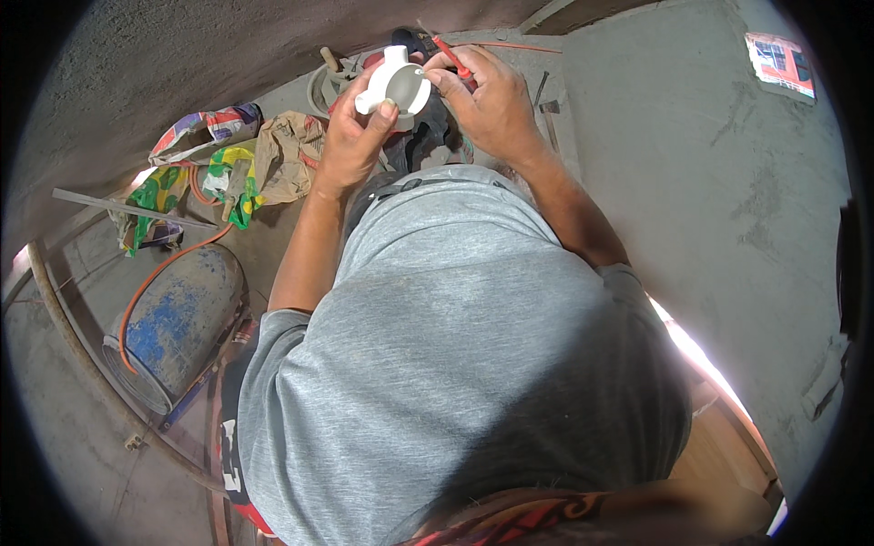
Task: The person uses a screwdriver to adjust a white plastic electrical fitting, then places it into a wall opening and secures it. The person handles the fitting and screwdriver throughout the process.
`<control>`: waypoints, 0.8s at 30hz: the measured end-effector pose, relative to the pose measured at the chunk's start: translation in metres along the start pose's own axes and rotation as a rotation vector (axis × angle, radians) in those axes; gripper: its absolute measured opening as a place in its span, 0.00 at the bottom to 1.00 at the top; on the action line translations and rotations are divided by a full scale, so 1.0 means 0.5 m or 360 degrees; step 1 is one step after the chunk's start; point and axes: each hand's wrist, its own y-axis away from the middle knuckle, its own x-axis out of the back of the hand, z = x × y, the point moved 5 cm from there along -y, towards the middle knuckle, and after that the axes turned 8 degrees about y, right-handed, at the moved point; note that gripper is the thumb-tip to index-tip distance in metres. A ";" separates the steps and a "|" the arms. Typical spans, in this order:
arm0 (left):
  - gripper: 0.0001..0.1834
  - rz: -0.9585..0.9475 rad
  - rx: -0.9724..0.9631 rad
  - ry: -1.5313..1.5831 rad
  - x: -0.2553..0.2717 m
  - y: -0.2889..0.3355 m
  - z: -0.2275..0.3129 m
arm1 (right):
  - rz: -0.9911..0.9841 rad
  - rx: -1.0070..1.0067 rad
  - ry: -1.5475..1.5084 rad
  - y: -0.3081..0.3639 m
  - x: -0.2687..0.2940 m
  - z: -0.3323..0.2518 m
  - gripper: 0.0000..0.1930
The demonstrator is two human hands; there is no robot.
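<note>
My left hand (353, 136) grips a white round plastic conduit box (375, 86) with short pipe stubs, thumb pressed on its near rim. The open face of the box is turned partly upward. In my right hand (499, 105) is a screwdriver (451, 56) with a red handle, lying across the fingers with its shaft pointing up and to the left. The right thumb and forefinger pinch close together at the right rim of the box, by a small pale spot. Whether they hold a small part there, I cannot tell.
Crumpled sacks (289, 155) lie to the left, with a worn blue drum (187, 305) and an orange hose (150, 282) nearer me. Beyond my hands are a bucket (319, 91) and a hammer (550, 109). A grey plastered wall (692, 173) rises on the right.
</note>
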 end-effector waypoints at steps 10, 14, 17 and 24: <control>0.37 0.0006 -0.0181 -0.0296 0.001 -0.021 0.018 | 0.0129 0.0052 0.0074 -0.012 -0.015 0.013 0.10; 0.37 -0.0004 -0.0171 -0.0330 0.003 -0.023 0.019 | 0.0155 0.0111 0.0198 -0.013 -0.018 0.013 0.11; 0.38 -0.0010 -0.0214 -0.0320 -0.001 -0.024 0.019 | 0.0140 0.0110 0.0227 -0.012 -0.023 0.014 0.12; 0.38 -0.0023 -0.0343 -0.0358 -0.014 -0.024 0.023 | 0.0232 0.0153 0.0295 -0.015 -0.024 0.011 0.11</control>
